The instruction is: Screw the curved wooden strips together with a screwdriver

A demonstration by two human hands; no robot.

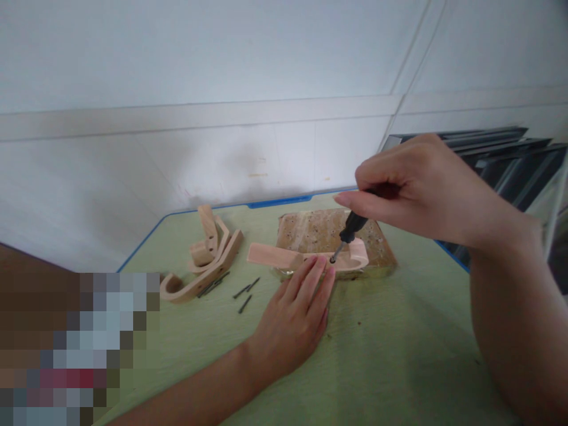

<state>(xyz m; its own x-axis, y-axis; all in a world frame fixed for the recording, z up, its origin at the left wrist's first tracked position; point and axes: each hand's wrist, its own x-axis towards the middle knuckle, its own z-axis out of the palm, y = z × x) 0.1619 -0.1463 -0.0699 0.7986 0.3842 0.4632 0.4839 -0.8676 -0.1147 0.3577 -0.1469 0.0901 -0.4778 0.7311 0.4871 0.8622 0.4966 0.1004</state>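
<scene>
My right hand [412,189] is closed round the black handle of a screwdriver [355,225], which slants down to the left. Its tip meets a dark screw head [332,259] in a pale wooden hook [275,254]. That hook has a flat arm at its left and a curled end at its right. My left hand [293,313] holds the hook down with its fingertips near the screw; the thumb is hidden. Beneath the hook lies a worn wooden block [310,228], pitted with small holes and wrapped in clear tape or film.
More wooden hooks [217,254] lie in a pile on the left of the green-covered table [377,355]. Several loose dark screws [245,303] lie beside them. A white wall [199,154] stands behind the blue table edge, with dark metal frames [515,165] leaning at the right.
</scene>
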